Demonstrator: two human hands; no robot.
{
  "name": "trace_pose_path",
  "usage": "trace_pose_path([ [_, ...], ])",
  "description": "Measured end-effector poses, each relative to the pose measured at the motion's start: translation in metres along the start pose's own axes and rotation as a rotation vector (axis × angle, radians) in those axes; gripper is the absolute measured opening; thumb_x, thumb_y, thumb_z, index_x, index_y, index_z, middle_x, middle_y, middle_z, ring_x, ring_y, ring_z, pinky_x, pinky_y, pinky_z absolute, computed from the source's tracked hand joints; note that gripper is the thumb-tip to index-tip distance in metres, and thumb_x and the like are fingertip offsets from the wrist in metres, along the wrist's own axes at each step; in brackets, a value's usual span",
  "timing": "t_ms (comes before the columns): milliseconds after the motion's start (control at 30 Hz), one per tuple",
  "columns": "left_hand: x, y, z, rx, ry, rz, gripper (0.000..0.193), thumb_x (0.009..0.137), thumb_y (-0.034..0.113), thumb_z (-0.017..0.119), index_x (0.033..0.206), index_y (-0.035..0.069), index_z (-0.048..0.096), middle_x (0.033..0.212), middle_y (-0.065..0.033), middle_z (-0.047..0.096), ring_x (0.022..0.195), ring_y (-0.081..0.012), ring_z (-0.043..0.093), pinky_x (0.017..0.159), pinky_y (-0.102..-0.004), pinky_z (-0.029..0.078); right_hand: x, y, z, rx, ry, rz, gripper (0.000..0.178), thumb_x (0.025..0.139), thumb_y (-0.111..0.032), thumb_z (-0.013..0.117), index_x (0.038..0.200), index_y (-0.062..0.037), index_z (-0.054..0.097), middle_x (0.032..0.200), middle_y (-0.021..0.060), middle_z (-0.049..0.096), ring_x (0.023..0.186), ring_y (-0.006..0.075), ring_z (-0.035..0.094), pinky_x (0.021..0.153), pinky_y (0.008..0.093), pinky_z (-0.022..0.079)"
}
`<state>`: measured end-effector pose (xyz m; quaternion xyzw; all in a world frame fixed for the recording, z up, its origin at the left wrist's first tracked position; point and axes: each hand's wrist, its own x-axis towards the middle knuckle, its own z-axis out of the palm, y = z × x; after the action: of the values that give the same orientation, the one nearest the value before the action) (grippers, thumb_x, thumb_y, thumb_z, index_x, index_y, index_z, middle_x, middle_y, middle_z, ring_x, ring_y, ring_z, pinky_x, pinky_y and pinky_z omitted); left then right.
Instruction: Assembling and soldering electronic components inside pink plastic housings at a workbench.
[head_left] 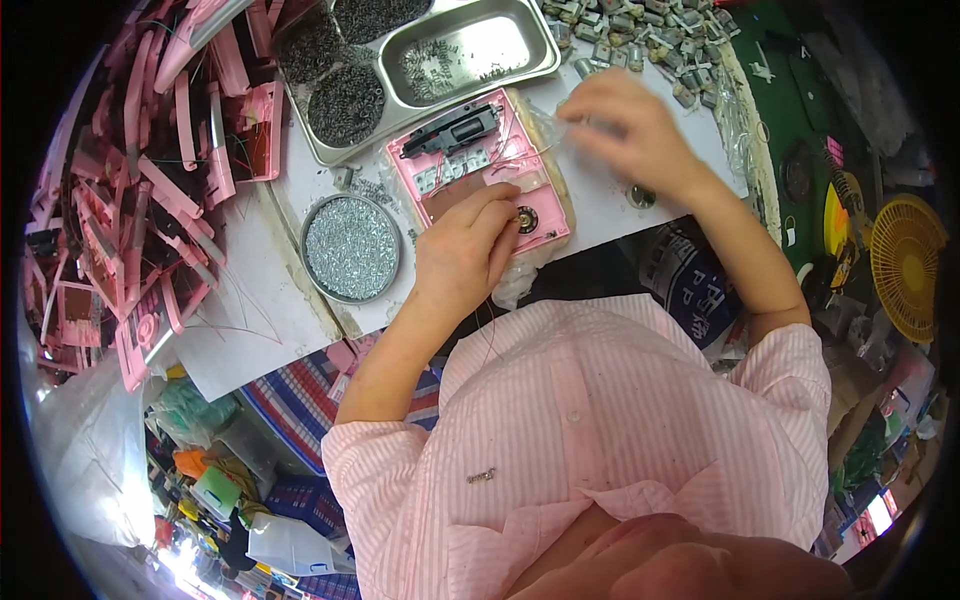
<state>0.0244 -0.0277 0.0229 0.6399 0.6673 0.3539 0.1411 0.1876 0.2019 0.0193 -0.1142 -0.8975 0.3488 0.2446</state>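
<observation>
A pink plastic casing (552, 222) lies open in front of me on the table. Inside it sit a black mechanism (455, 130), a light-coloured board with holes (450, 170), thin wires and a round dark part with a brass-coloured centre (526, 219). My left hand (465, 240) rests over the casing's near part, its fingers drawn together beside the round part; what they pinch, if anything, is hidden. Thin red wire hangs below that hand. My right hand (630, 130) is raised right of the casing, near the small motors, its fingers blurred by motion.
A round tin of small silvery pieces (303, 250) stands left of the casing. Behind it is a metal tray (470, 90) with dark springs or screws. Pink casings (150, 200) pile up at the left; small metal motors (640, 35) lie at the far right. A yellow fan (908, 265) stands right.
</observation>
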Motion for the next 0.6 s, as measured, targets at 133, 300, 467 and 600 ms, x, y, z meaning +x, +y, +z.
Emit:
trace_pose_path([
  [133, 0.005, 0.007, -0.007, -0.045, -0.069, -0.100, 0.015, 0.086, 0.006, 0.071, 0.100, 0.004, 0.066, 0.114, -0.0095, 0.070, 0.094, -0.0295, 0.071, 0.075, -0.0351, 0.057, 0.023, 0.034, -0.030, -0.547, -0.032, 0.041, 0.033, 0.081, -0.020, 0.073, 0.113, -0.0095, 0.072, 0.103, 0.0072, 0.064, 0.101, 0.0282, 0.057, 0.091, 0.0403, 0.047],
  [300, 0.010, 0.011, -0.012, -0.075, -0.073, -0.071, 0.016, 0.087, 0.004, 0.071, 0.102, 0.003, 0.067, 0.111, -0.0101, 0.069, 0.086, -0.0239, 0.070, 0.071, -0.0311, 0.055, 0.031, 0.043, -0.009, -0.809, -0.071, 0.090, 0.029, 0.082, -0.028, 0.073, 0.103, -0.0084, 0.071, 0.092, 0.0037, 0.061, 0.090, 0.0268, 0.057, 0.083, 0.0435, 0.043],
  [467, 0.025, 0.020, -0.010, -0.428, 0.112, -0.284, 0.019, 0.090, 0.001, 0.070, 0.108, 0.000, 0.066, 0.105, -0.0085, 0.068, 0.069, -0.0081, 0.058, 0.060, -0.0215, 0.047, 0.017, 0.003, -0.018, 0.022, -0.007, 0.262, 0.023, 0.085, -0.016, 0.075, 0.105, -0.0053, 0.070, 0.080, 0.0039, 0.067, 0.078, 0.0161, 0.064, 0.075, 0.0327, 0.049],
  [600, 0.065, 0.033, 0.000, -0.593, 0.152, -0.307, 0.029, 0.086, 0.010, 0.077, 0.112, 0.001, 0.068, 0.093, -0.0088, 0.069, 0.060, -0.0147, 0.058, 0.057, -0.0270, 0.048, -0.008, -0.037, -0.006, 0.693, 0.019, 0.390, 0.026, 0.089, -0.009, 0.075, 0.111, 0.0003, 0.065, 0.085, -0.0020, 0.064, 0.082, 0.0063, 0.059, 0.077, 0.0256, 0.048],
])
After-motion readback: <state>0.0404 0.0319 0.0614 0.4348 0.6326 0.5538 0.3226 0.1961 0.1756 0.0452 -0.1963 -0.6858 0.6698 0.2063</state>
